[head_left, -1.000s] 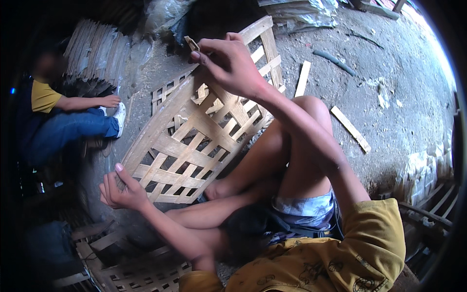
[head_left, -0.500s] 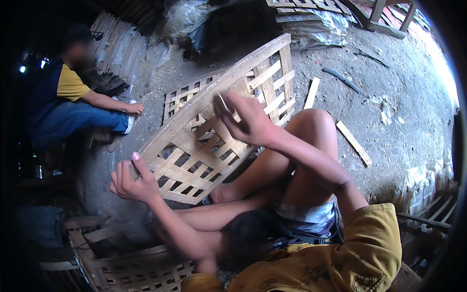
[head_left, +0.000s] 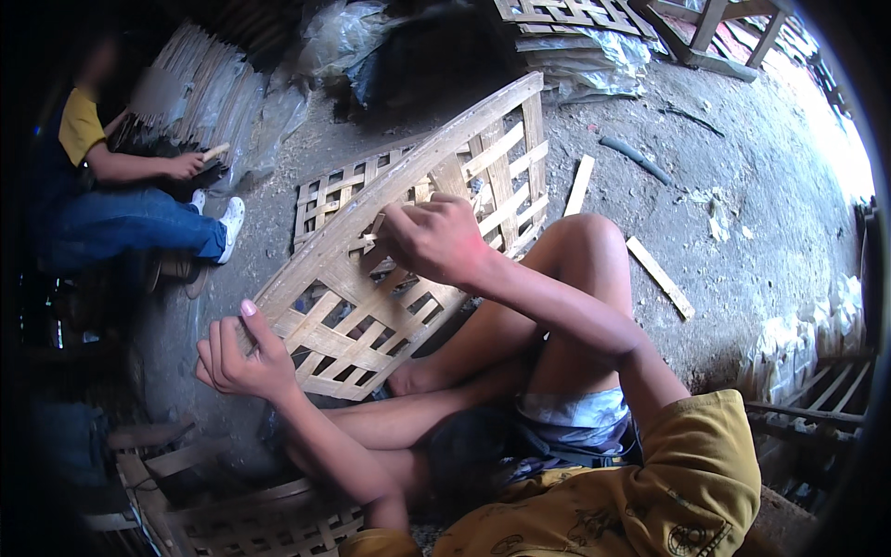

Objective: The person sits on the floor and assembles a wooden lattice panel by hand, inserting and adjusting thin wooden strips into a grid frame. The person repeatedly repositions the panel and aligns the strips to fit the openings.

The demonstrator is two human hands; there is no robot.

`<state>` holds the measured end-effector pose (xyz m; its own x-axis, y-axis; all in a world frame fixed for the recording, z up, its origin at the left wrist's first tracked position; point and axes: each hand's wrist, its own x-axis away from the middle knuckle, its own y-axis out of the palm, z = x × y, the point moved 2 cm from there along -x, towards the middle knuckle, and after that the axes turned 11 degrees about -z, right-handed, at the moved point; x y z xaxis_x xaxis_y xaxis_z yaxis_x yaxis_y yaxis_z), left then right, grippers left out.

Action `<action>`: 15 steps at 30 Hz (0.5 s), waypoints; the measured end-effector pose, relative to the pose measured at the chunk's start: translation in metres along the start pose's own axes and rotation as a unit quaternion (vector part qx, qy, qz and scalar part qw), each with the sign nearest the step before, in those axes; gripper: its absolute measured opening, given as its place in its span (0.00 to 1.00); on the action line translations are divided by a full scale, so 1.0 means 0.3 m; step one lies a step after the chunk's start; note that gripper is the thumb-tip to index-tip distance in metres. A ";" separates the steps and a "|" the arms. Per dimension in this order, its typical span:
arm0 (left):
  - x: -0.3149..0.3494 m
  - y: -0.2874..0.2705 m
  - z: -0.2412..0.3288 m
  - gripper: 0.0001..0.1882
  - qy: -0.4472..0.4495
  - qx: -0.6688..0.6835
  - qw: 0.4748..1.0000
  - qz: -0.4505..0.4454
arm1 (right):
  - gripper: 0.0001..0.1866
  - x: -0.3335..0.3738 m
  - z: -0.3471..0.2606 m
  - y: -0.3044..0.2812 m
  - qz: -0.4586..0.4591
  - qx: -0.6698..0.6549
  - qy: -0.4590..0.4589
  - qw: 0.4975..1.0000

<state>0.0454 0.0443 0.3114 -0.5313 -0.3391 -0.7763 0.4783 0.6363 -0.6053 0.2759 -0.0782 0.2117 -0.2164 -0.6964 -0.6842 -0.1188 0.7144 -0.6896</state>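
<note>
Woven bamboo panel (head_left: pixel 371 288) stands tilted on the floor (head_left: pixel 742 186) ahead of me. My left hand (head_left: pixel 243 357) is at its lower left edge, my right hand (head_left: pixel 432 239) on its middle, my knee (head_left: pixel 580 246) just right of it. Two loose slats (head_left: pixel 659 277) lie on the floor to the right. Another person (head_left: pixel 121 200) sits far left. A second panel (head_left: pixel 269 529) lies at lower left.

Woven panel (head_left: pixel 371 278) hemmed by raised knee (head_left: pixel 580 251)
</note>
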 end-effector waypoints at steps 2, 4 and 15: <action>-0.005 0.009 0.000 0.18 0.004 0.006 1.000 0.001 | 0.15 0.011 -0.015 0.010 0.013 -0.006 -0.012 1.000; -0.017 0.019 0.008 0.18 0.012 0.014 1.000 0.005 | 0.10 0.011 0.001 0.003 0.011 -0.033 -0.037 0.999; -0.012 -0.007 -0.022 0.13 0.043 0.063 0.997 -0.034 | 0.07 0.110 0.563 -0.155 0.295 -0.316 0.278 0.858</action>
<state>0.0417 0.0489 0.3166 -0.6210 -0.3143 -0.7181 0.5202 0.5201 -0.6774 0.4378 -0.1459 0.1813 -0.8271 -0.1858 -0.5305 -0.2931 0.9479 0.1250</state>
